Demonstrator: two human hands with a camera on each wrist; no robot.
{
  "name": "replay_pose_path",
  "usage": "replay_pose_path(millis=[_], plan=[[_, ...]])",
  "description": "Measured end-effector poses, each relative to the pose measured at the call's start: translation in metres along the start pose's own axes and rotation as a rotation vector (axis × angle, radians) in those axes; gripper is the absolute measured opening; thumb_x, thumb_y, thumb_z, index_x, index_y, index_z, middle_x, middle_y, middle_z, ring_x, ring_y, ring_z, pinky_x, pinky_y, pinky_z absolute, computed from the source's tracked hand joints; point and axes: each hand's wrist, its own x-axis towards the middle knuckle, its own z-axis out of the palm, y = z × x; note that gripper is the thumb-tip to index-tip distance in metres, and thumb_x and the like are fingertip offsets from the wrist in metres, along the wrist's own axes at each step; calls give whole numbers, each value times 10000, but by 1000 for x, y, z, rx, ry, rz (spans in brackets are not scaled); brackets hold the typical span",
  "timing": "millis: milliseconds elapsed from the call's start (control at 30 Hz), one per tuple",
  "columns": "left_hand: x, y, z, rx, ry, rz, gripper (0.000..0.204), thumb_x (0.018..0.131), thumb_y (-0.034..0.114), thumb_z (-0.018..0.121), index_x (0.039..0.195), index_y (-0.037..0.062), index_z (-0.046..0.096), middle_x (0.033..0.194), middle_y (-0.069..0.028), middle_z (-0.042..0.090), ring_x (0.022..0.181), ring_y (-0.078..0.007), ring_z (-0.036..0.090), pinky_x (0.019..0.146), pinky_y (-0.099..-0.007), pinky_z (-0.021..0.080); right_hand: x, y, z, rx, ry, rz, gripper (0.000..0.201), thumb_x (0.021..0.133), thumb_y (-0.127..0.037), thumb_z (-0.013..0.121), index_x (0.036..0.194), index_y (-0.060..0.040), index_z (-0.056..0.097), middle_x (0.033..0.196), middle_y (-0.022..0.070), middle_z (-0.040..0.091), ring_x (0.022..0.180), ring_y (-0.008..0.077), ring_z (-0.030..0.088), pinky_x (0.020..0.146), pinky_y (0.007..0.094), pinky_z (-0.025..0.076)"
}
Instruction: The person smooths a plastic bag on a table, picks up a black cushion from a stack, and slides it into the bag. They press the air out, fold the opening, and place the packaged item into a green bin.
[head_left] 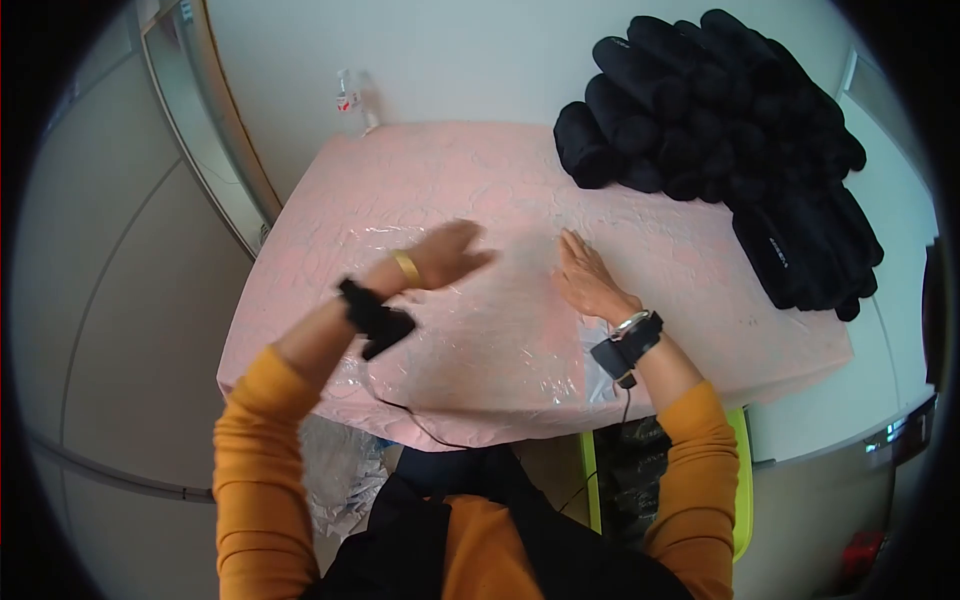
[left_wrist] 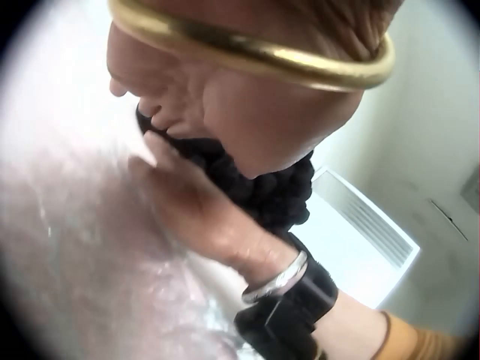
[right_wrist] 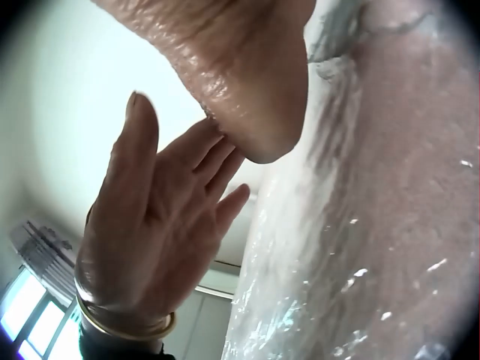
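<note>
A transparent plastic bag [head_left: 490, 350] lies flat on the pink tablecloth [head_left: 450, 165], with a whitish strip [head_left: 598, 375] along its right side. Over its upper left part is my left hand [head_left: 450, 255], blurred, fingers extended and holding nothing. The right wrist view shows that same left hand [right_wrist: 169, 225] raised off the table, palm facing across and fingers spread a little. My right hand [head_left: 590, 280] is at the bag's upper right edge, its fingers straight and close together. In the left wrist view, the right hand [left_wrist: 202, 214] is low over the shiny plastic.
A big heap of black rolled bundles [head_left: 700, 110] fills the table's back right. At the back left stands a clear bottle [head_left: 347, 98]. Below the front edge are a yellow-green crate [head_left: 742, 480] with dark packages and crumpled clear plastic [head_left: 335, 470]. Cables hang from both wrist cameras.
</note>
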Motion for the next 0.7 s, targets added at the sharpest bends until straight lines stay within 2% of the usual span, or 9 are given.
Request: replay_pose_path(millis=[67, 133, 167, 233, 333, 400, 467, 667, 700], plan=[[39, 25, 50, -46, 124, 74, 681, 950, 490, 458, 1362, -49, 398, 1412, -276, 387, 1337, -382, 349, 1119, -402, 273, 16, 6, 18, -10, -5, -39, 701, 937, -339, 441, 1446, 71, 187, 1528, 263, 161, 1432, 389, 129, 1152, 511, 119], [69, 46, 88, -172, 161, 87, 768, 924, 561, 435, 1388, -44, 341, 1422, -261, 378, 1315, -385, 377, 1078, -478, 312, 17, 11, 37, -29, 57, -50, 717, 934, -367, 445, 1457, 49, 185, 1532, 247, 172, 1434, 386, 129, 1146, 534, 110], [76, 47, 105, -172, 171, 79, 768, 924, 561, 435, 1388, -44, 341, 1422, -261, 378, 1315, -385, 377, 1078, -478, 312, 19, 17, 44, -41, 86, -50, 725, 932, -381, 446, 1462, 38, 184, 1534, 239, 177, 1435, 385, 129, 1143, 545, 105], [84, 46, 125, -186, 120, -8, 840, 933, 612, 331, 1482, -4, 176, 1538, -223, 190, 1436, -330, 181, 1148, -509, 159, 20, 27, 47, -57, 51, -13, 735, 931, -404, 444, 1465, 31, 185, 1538, 230, 173, 1436, 382, 127, 1140, 551, 102], [87, 17, 128, -14, 21, 39, 846, 935, 629, 302, 1495, 16, 140, 1559, -196, 137, 1450, -320, 129, 1146, -541, 100, 23, 36, 51, -75, -33, 82, 757, 930, -450, 439, 1471, 16, 186, 1547, 213, 165, 1439, 376, 124, 1136, 564, 96], [81, -7, 130, 67, -45, 52, 849, 935, 637, 287, 1501, 25, 123, 1569, -182, 110, 1456, -316, 104, 1145, -557, 71, 19, 28, 39, -101, -70, 99, 780, 935, -488, 416, 1478, 16, 170, 1557, 197, 142, 1448, 352, 98, 1145, 531, 81], [75, -46, 115, 165, 17, -7, 829, 940, 622, 290, 1503, 35, 128, 1579, -146, 101, 1461, -296, 92, 1152, -538, 53, 16, 22, 36, -109, -96, 112, 792, 937, -507, 404, 1481, 16, 163, 1562, 190, 130, 1453, 341, 85, 1150, 514, 73], [24, -149, 66, 204, 30, -358, 774, 942, 586, 326, 1514, 97, 142, 1592, -88, 77, 1467, -254, 72, 1139, -577, 41, 15, 18, 37, -100, -105, 133, 826, 932, -544, 383, 1489, 15, 135, 1566, 183, 123, 1456, 331, 78, 1153, 507, 47], [17, -160, 63, 210, 35, -354, 774, 942, 586, 326, 1514, 97, 142, 1592, -88, 77, 1467, -254, 72, 1139, -577, 41, 15, 20, 37, -98, -98, 132, 835, 930, -550, 381, 1490, 15, 127, 1567, 182, 121, 1457, 330, 76, 1153, 506, 41]])
